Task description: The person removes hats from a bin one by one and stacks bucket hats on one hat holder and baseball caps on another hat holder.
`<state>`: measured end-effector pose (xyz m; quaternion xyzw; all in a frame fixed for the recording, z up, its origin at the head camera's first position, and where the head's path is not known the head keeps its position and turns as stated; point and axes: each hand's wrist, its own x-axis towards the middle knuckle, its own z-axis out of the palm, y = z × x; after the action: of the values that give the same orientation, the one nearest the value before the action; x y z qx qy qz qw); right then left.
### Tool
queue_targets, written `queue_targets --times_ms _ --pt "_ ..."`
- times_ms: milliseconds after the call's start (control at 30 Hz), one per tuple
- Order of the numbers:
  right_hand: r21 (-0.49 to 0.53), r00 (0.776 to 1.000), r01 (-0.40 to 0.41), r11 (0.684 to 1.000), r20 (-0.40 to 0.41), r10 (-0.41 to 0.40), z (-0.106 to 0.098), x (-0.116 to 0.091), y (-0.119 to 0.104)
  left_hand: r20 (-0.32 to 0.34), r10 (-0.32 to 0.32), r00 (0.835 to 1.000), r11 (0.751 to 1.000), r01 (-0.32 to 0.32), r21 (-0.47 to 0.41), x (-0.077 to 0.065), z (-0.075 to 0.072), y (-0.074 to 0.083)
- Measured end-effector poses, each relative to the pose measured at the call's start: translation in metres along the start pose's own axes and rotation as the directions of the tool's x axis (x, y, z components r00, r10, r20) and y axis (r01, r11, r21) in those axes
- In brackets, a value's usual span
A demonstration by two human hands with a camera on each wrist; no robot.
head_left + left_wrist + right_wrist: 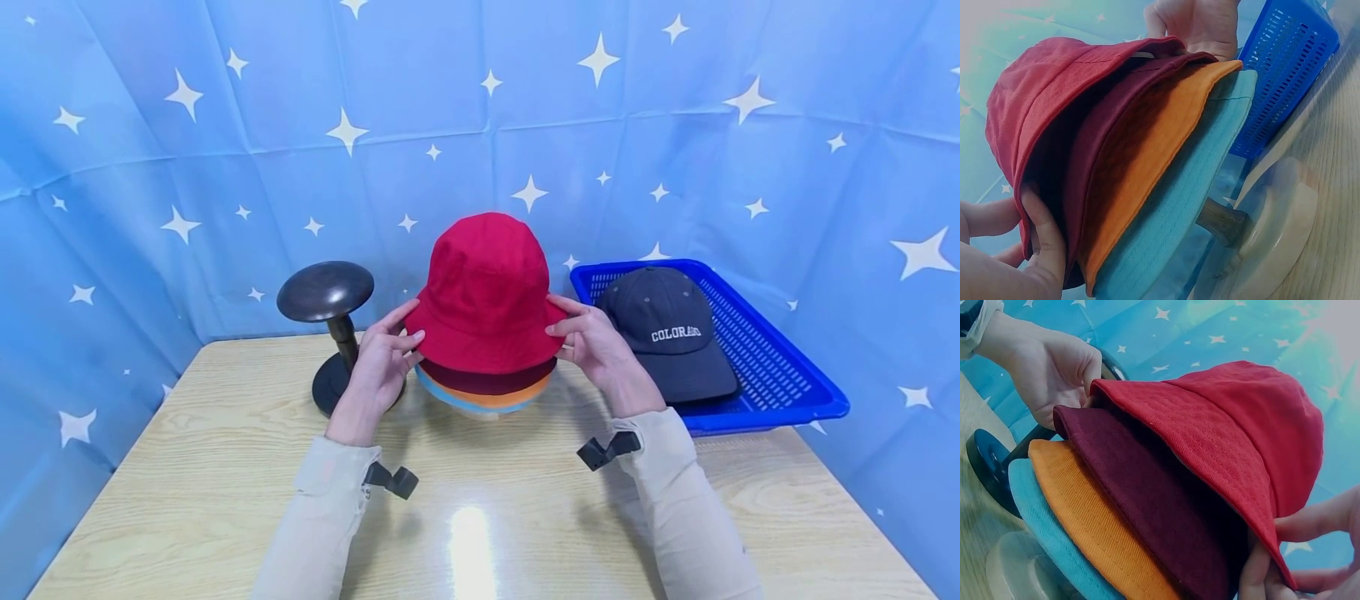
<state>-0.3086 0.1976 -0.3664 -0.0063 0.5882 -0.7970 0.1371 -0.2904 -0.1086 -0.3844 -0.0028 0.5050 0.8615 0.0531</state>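
Note:
A red bucket hat point(487, 292) sits at the top of a stack, its brim pinched on the left by my left hand point(381, 358) and on the right by my right hand point(596, 350). Below it are a maroon bucket hat point(1094, 144), an orange bucket hat point(1147, 147) and a light blue bucket hat point(1179, 194). In the left wrist view a gap shows between the red and maroon brims at the left hand's side. The stack rests on a pale round-based stand point(1279, 231) with a wooden post.
Left of the stack stands a dark hat stand point(326, 292) with a domed top and nothing on it. A blue plastic basket point(795, 367) at the right holds a dark Colorado cap point(663, 325). A starry blue curtain point(480, 100) hangs behind the wooden table point(225, 467).

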Motion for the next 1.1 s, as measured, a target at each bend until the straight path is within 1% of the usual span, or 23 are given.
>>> queue_targets --times_ms 233,500,767,1100 --pt "-0.007 1.0 -0.003 1.0 -0.016 0.003 0.0 0.002 0.005 -0.02 -0.008 1.0 1.0 0.008 0.023 0.002 -0.001 -0.002" --pt "-0.065 0.999 -0.014 0.998 -0.039 0.012 0.002 0.006 0.008 -0.043 -0.013 0.999 0.999 0.015 0.043 0.003 -0.002 -0.004" --pt "-0.109 0.998 -0.028 0.994 -0.058 0.021 0.002 0.009 0.011 -0.049 -0.026 0.998 0.997 0.03 0.073 0.006 -0.004 -0.005" --pt "-0.164 0.997 -0.029 0.986 -0.077 0.017 0.005 0.011 0.015 -0.074 -0.021 0.997 0.995 0.029 0.097 0.008 -0.005 -0.01"
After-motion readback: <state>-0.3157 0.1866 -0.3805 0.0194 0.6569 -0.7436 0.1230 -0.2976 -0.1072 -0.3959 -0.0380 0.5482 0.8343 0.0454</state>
